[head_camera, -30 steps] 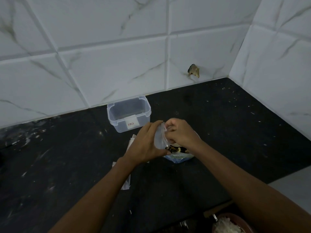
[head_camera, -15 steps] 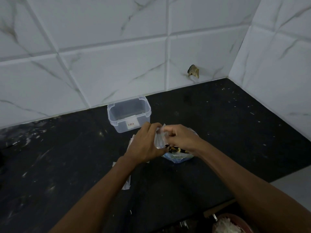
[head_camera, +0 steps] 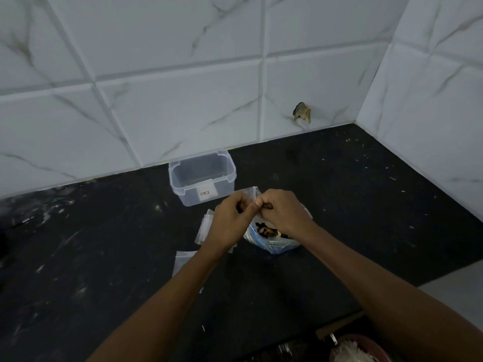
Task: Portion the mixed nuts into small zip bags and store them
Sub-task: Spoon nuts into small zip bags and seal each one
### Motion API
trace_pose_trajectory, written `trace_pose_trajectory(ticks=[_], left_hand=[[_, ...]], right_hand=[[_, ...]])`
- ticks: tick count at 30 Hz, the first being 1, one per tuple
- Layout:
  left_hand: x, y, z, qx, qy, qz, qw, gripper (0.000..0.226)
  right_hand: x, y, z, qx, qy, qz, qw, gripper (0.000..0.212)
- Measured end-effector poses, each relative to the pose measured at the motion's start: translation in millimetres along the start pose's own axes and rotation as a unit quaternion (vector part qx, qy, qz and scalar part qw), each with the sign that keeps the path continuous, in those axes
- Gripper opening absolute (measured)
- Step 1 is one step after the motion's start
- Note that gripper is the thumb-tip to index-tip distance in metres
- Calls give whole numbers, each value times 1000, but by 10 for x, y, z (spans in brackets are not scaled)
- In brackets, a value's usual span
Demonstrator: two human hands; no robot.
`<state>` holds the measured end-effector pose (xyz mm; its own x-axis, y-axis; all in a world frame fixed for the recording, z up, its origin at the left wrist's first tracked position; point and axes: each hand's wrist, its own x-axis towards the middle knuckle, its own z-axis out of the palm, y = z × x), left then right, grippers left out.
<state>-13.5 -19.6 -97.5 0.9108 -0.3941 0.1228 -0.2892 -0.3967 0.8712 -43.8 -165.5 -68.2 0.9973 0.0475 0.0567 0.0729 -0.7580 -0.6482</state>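
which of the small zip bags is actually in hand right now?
The small zip bag pinched between the left hand and right hand, above the nut bag. The spare zip bags lie flat on the counter.

small zip bag [head_camera: 249,192]: thin clear plastic
container [head_camera: 202,181], behind the grip: translucent smooth plastic
counter [head_camera: 104,257]: black, speckled, matt
wall tiles [head_camera: 183,100]: glossy marble-look

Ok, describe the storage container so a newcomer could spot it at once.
Start at the white marble-tiled wall behind the black countertop. Against its base, just beyond both hands, stands a clear plastic tub, lidless and empty. Unlike the flat zip bags nearby, it is a rigid box with a small label.
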Motion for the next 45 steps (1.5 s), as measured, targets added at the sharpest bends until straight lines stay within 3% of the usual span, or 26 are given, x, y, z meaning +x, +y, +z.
trace_pose_trajectory(ticks=[3,7,11,14,17,19,22,24,26,32,38,42,45], left_hand=[[2,-7,34,62,20,4,998,24],[9,33,39,176,83,3,981,26],[23,104,73,243,52,18,968,34],[25,75,45,285,45,34,957,36],[50,27,-6,255,31,68,964,25],[68,0,-65,190,-38,61,979,17],[89,-94,-128,164,-180,38,969,93],[72,-147,-93,203,-203,59,956,112],[68,-208,-17,208,-182,78,958,110],[7,-189,21,140,-104,118,978,69],[-17,-223,116,152,-58,159,974,94],[0,-273,129,151,-25,202,967,83],[9,-273,96,143,-19,195,970,75]], right_hand=[[-11,66,18,-11,10,-17,1000,18],[-42,183,84,-190,-9,1,982,36],[-42,211,135,-246,-110,18,963,39],[-45,173,63,-307,-127,31,943,32],[-59,122,-10,-287,-149,36,946,31],[-55,137,-42,-208,-174,44,962,25],[-39,185,-74,-161,-191,48,967,30],[-33,183,-65,-149,-204,50,966,30],[-18,162,-42,-144,-209,39,966,28],[-29,245,-48,-136,-184,31,973,25],[-28,147,-48,-167,-176,0,970,30],[-132,57,-175,-111,-171,-20,979,28],[7,122,56,-59,-139,53,987,31]])
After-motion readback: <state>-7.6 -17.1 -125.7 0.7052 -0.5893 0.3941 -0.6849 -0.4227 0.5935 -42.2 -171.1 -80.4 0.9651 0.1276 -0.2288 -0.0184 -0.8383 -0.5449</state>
